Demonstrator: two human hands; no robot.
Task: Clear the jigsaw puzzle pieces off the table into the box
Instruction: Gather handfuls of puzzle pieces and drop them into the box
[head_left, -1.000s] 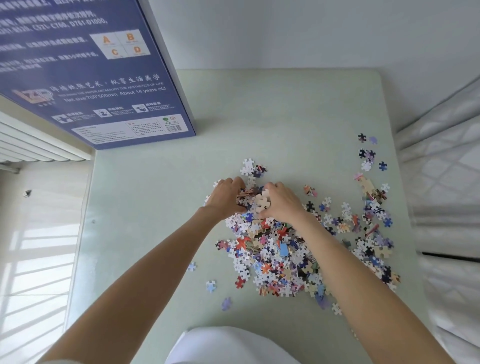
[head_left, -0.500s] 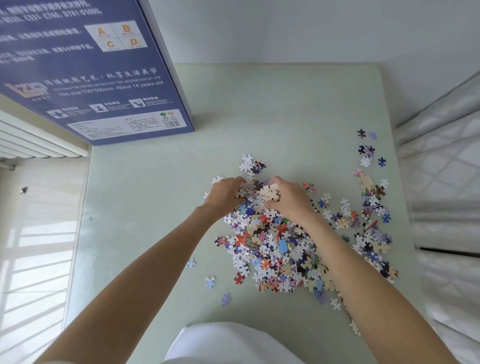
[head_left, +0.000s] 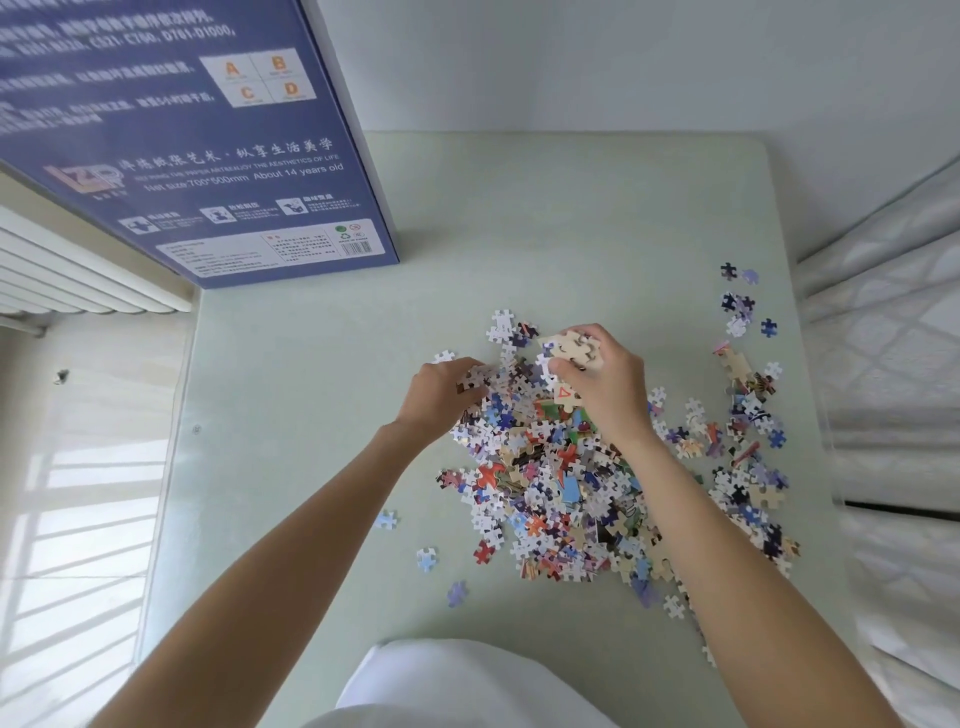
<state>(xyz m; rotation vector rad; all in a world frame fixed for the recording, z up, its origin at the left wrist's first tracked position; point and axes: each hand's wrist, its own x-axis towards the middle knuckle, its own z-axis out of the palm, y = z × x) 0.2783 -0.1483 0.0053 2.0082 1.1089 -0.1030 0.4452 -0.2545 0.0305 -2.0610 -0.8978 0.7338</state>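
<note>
A heap of jigsaw puzzle pieces (head_left: 550, 483) lies on the pale green table (head_left: 322, 415), and everything else can be placed from that heap. At its far edge the right hand (head_left: 602, 384) has its fingers and thumb curled around a clump of joined cream-coloured pieces (head_left: 574, 349), which it holds just above the heap. Beside it, at the far left edge of the heap, the left hand (head_left: 441, 395) has its fingers curled down into the pieces, gripping a small bunch of them; how many it holds cannot be told. Both bare forearms reach in over the near side of the table, the right one crossing above the heap. To the right of the heap a looser band of scattered pieces (head_left: 748, 415) runs along the table's right side, and a few single pieces (head_left: 426, 558) lie apart to the heap's near left. The blue box (head_left: 171, 130) stands well apart from the heap, at the table's far left corner, its printed face turned toward the person. A white radiator (head_left: 67, 270) shows beyond the box on the left, and quilted white fabric (head_left: 893, 374) lies past the table's right edge.
</note>
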